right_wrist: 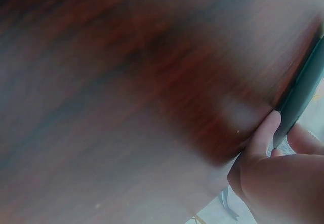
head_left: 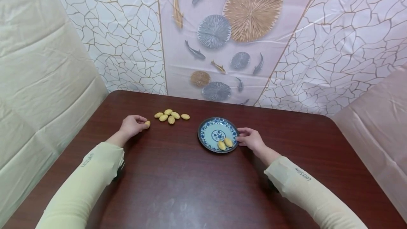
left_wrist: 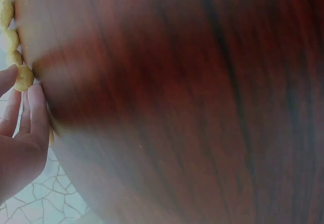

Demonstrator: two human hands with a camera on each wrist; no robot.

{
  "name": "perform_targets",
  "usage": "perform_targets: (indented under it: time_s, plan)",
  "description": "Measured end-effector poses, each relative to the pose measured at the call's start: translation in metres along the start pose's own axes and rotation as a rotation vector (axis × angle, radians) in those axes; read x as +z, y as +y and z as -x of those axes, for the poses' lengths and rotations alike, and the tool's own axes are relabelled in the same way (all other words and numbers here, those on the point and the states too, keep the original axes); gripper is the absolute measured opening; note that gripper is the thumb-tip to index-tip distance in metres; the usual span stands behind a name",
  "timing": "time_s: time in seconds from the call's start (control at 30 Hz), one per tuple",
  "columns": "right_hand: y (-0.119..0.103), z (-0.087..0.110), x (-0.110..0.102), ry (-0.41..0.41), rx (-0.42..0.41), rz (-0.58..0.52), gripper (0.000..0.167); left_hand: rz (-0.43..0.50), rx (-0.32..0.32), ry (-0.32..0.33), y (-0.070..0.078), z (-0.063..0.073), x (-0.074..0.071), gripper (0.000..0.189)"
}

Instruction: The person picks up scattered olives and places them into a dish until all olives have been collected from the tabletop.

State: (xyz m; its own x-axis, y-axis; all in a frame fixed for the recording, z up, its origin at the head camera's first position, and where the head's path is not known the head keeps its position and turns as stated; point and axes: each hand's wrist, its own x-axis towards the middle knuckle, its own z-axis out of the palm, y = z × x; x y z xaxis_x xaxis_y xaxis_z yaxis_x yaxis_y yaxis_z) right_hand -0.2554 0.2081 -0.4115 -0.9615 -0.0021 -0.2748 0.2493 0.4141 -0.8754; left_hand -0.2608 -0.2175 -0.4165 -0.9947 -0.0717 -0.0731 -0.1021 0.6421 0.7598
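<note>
Between the thumb and fingertips of my left hand (head_left: 133, 125) is a small yellow potato-like oval (head_left: 147, 123), pinched low at the table's left side. The left wrist view shows the same oval (left_wrist: 24, 78) between thumb and fingers. Several more yellow ovals (head_left: 171, 119) lie grouped just right of that hand. My right hand (head_left: 251, 138) holds the right rim of a round blue-and-white patterned plate (head_left: 208, 134) with a dark edge. Two yellow ovals (head_left: 221, 145) rest side by side on the plate's near right part. In the right wrist view, thumb and fingers straddle the plate's rim (right_wrist: 298, 102).
The dark red-brown wooden table (head_left: 178, 183) has rounded far corners. Behind it hangs a patterned cloth (head_left: 187, 77) with fish and round leaf shapes. Pale padded panels (head_left: 38, 91) stand along the left and right sides.
</note>
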Motion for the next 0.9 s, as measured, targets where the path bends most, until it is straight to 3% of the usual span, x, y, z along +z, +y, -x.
perform_targets:
  time_s: [0.23, 0.57, 0.9]
  plan:
    - [0.000, 0.000, 0.000, -0.003, 0.001, 0.003, 0.045, 0.009, -0.033, -0.008, 0.000, -0.001, 0.002, 0.034]
    - [0.000, 0.000, -0.001, -0.001, 0.001, -0.004, 0.045, 0.343, -0.096, -0.074, 0.006, 0.001, 0.005, 0.043]
    - [0.001, 0.001, 0.000, -0.007, 0.005, -0.004, 0.045, 0.468, -0.094, -0.144, 0.017, 0.001, 0.009, 0.047]
